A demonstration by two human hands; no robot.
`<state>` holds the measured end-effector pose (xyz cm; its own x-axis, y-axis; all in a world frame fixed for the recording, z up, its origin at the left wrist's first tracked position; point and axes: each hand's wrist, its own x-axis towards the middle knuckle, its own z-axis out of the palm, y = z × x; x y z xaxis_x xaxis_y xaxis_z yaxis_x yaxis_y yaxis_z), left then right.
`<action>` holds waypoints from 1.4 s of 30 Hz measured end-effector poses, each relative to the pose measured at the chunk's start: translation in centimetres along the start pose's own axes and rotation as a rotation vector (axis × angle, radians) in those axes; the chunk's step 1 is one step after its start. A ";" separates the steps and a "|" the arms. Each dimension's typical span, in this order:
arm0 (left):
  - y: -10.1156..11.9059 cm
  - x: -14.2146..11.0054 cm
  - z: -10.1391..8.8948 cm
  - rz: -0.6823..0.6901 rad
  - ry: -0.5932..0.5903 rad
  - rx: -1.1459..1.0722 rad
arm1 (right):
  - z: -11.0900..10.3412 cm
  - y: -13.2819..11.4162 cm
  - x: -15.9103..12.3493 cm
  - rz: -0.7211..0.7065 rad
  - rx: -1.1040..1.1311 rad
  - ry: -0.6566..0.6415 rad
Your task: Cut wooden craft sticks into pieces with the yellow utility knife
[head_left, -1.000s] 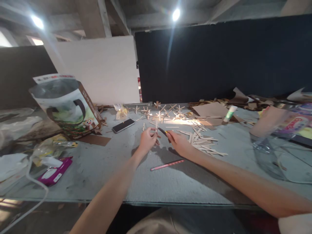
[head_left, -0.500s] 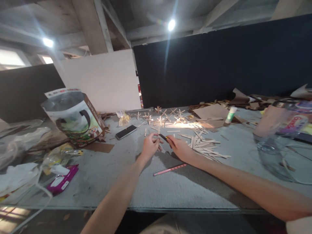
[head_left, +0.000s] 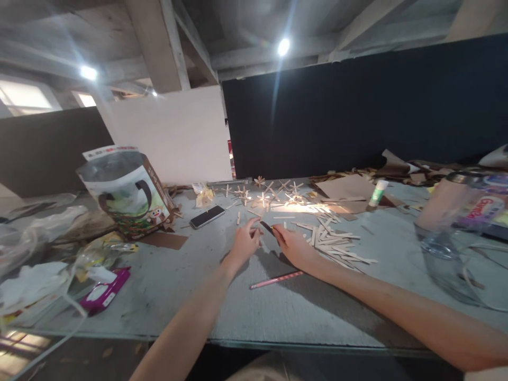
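My left hand (head_left: 246, 242) is closed in a pinch, its fingertips on a thin wooden stick (head_left: 254, 214) that slants up and to the left; the fingers partly hide it. Facing it, my right hand (head_left: 294, 244) grips a dark, slim craft knife (head_left: 266, 226) with a bit of yellow near the fingers. The knife's tip points at the left fingertips; I cannot tell whether it touches the stick. Beside the right wrist lies a loose pile of flat wooden sticks (head_left: 337, 242). A pink striped pencil (head_left: 275, 280) rests on the table below the hands.
Star-shaped stick pieces (head_left: 263, 199) stand at the back of the table (head_left: 170, 296). Left are a phone (head_left: 207, 216), a large printed bag (head_left: 127, 193) and a purple wipes pack (head_left: 105, 291). Right are a glue stick (head_left: 378, 193), cardboard (head_left: 344, 187) and a clear bottle (head_left: 446, 270).
The stick at my left fingertips has tipped from upright to a leftward slant. The knife tip has drawn slightly away to the right and down. The view has shifted a little.
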<state>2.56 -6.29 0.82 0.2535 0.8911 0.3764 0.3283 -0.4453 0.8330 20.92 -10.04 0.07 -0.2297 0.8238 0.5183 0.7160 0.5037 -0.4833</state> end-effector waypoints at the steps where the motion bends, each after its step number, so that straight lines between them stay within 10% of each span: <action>1: -0.1 0.0 0.0 0.002 -0.002 0.001 | 0.0 0.0 0.0 -0.002 0.002 0.001; 17: 0.4 -0.1 0.2 -0.120 0.190 -0.153 | -1.0 -1.4 -0.1 0.231 0.473 -0.125; 23: -0.7 1.3 -1.2 -0.366 0.222 -0.407 | -0.3 0.4 0.2 0.001 0.174 0.088; 42: 0.5 1.0 -0.1 -0.259 0.096 -0.363 | 1.1 3.0 0.5 -0.265 -0.094 0.139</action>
<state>2.93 -5.64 1.64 0.1139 0.9807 0.1589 0.0252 -0.1628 0.9863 22.28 -7.84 -1.94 -0.3287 0.6205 0.7120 0.7029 0.6642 -0.2544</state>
